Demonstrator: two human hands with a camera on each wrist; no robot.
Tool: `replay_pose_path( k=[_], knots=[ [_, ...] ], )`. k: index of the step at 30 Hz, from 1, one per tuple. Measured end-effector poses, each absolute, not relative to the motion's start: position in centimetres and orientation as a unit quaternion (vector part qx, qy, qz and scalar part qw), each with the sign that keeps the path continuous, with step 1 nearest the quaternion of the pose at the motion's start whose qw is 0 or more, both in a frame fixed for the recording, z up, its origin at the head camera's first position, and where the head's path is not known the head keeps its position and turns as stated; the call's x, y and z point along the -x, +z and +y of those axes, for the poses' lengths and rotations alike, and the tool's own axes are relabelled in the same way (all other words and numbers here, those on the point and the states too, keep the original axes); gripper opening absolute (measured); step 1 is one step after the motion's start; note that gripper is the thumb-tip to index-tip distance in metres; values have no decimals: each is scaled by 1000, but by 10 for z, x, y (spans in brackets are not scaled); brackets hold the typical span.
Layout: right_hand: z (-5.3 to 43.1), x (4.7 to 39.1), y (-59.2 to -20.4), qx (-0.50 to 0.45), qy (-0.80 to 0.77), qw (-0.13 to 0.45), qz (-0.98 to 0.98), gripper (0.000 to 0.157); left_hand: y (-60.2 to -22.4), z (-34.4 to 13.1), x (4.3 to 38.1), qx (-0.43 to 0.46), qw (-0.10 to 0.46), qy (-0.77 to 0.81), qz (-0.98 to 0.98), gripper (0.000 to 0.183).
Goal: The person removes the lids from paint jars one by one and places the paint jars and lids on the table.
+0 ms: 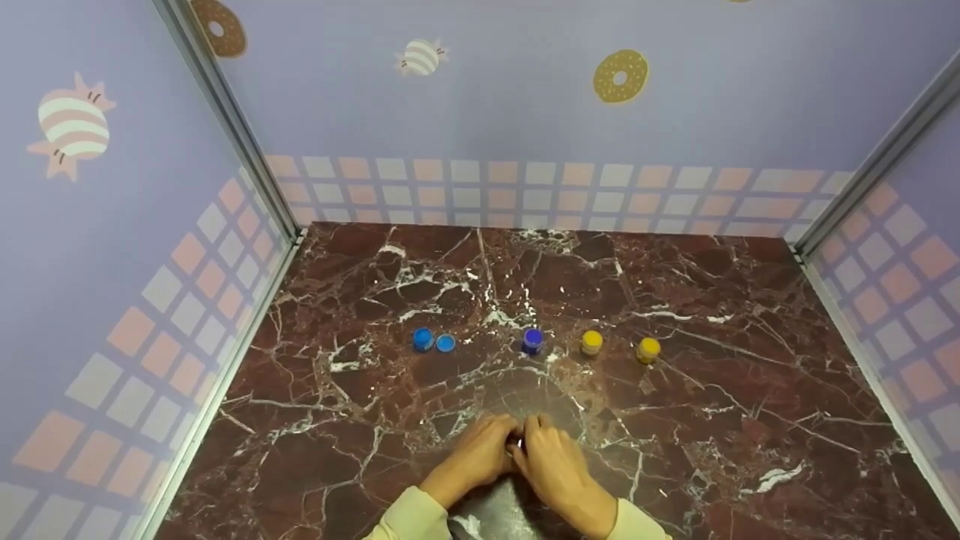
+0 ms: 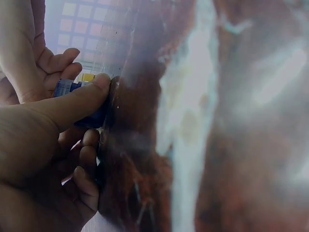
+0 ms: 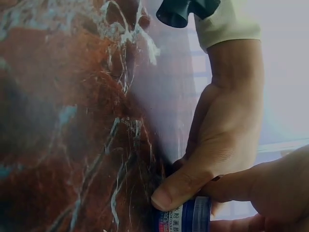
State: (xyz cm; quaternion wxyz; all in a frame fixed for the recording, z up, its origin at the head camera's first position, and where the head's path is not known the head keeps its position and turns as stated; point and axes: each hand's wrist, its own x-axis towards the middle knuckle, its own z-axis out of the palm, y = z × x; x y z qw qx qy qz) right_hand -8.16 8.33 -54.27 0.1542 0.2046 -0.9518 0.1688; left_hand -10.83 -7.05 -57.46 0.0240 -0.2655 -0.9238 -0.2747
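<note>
Close to the table's front edge, my left hand [image 1: 484,450] and right hand [image 1: 553,459] meet around a small dark blue paint jar [image 3: 176,220]. The head view mostly hides this jar. In the left wrist view, the left thumb presses along the side of the jar's body, and the right hand's curled fingers are at its ridged lid [image 2: 62,88]. The right wrist view shows a printed label on the jar, with fingers of both hands holding it.
Beyond the hands stand an uncovered-looking blue jar [image 1: 423,340] with a light blue lid [image 1: 445,343] beside it, a violet-blue jar [image 1: 532,341], and two yellow-topped jars [image 1: 592,343] [image 1: 649,350]. Patterned panels [image 1: 525,112] border the marbled table [image 1: 315,450].
</note>
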Motion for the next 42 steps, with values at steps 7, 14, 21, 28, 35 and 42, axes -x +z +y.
replay_pose_path(
  k=[7,14,21,28,35,42],
  knots=[
    [84,81,-536,-223,165,123,-953,30,-574,-69,106,247,14,-274,-930,29],
    [88,81,-533,-259,186,93,-943,26,-574,-68,105,250,24,-265,-931,33],
    [93,84,-530,-307,206,78,-926,22,-573,-70,103,246,9,-283,-927,37],
    [98,87,-531,-350,207,86,-909,22,-574,-70,102,253,27,-286,-924,39],
    [99,90,-533,-378,201,90,-899,26,-577,-69,105,246,16,-278,-928,38],
    [101,89,-532,-390,211,73,-893,25,-578,-69,104,242,21,-278,-929,42]
  ],
)
